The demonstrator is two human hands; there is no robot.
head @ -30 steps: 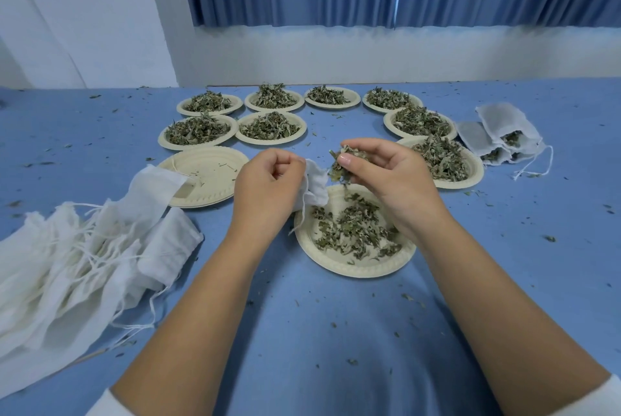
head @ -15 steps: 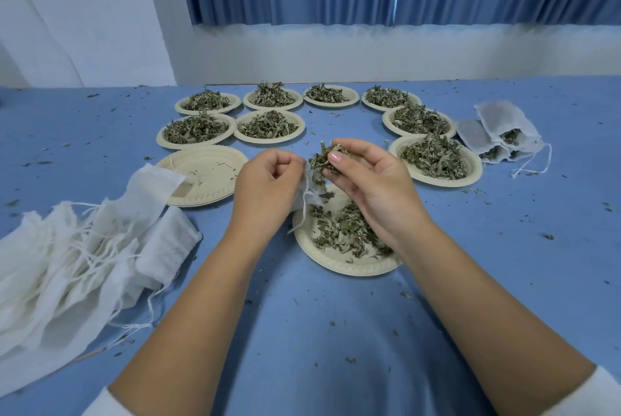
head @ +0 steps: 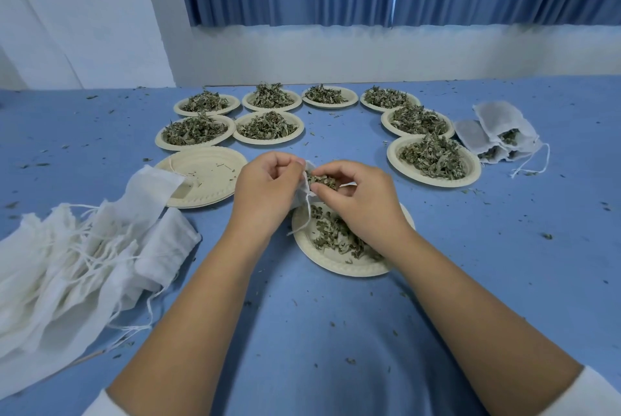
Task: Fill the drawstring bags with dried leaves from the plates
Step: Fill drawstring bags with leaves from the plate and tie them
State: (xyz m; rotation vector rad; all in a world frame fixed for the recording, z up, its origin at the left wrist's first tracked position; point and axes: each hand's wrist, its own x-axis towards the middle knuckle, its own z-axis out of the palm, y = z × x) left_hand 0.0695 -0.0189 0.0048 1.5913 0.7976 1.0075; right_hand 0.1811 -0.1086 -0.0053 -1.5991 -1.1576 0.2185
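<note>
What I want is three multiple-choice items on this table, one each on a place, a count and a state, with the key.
1. Where do the filled bags lie? A) the table's far right B) the floor C) a basket
2. How many plates are there? A) six B) ten C) fourteen
3. The left hand is: A) flat on the table B) gripping a bag C) out of view

1 A: they lie right of the heaped plates.
2 B: eight heaped, one nearly bare plate, one working plate under the hands.
3 B: it holds the bag while the right hand pinches leaves.
</note>
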